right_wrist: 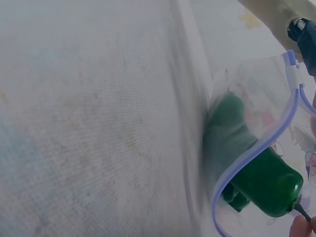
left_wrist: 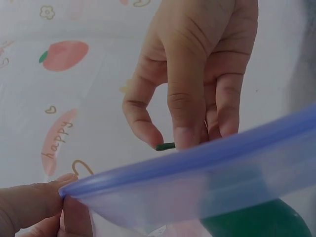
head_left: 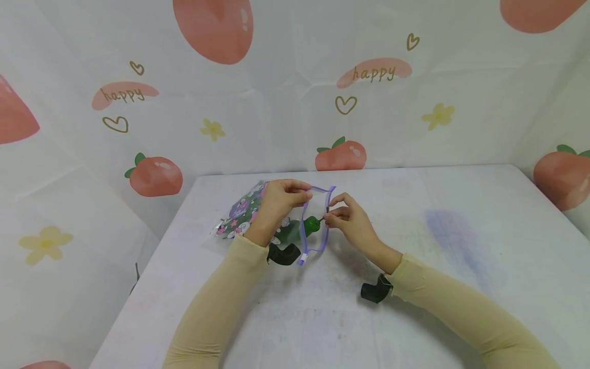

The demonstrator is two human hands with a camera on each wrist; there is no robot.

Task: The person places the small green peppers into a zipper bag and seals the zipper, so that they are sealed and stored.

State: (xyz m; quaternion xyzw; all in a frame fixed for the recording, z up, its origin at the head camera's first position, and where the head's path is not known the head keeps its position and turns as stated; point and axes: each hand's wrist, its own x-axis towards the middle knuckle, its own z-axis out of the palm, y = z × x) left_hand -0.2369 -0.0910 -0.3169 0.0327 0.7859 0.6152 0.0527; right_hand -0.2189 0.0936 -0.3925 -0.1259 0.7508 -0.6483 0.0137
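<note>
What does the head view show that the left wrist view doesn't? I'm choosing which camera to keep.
Only the head view shows the whole table, both sleeves, the bag's printed side and the left hand holding the rim. Only the left wrist view shows the left fingertips pinching the purple zip edge up close. Both show the right hand pinching a thin stem on the green object.

Green bottle (head_left: pixel 311 224) in open zip bag (head_left: pixel 318 220).
</note>
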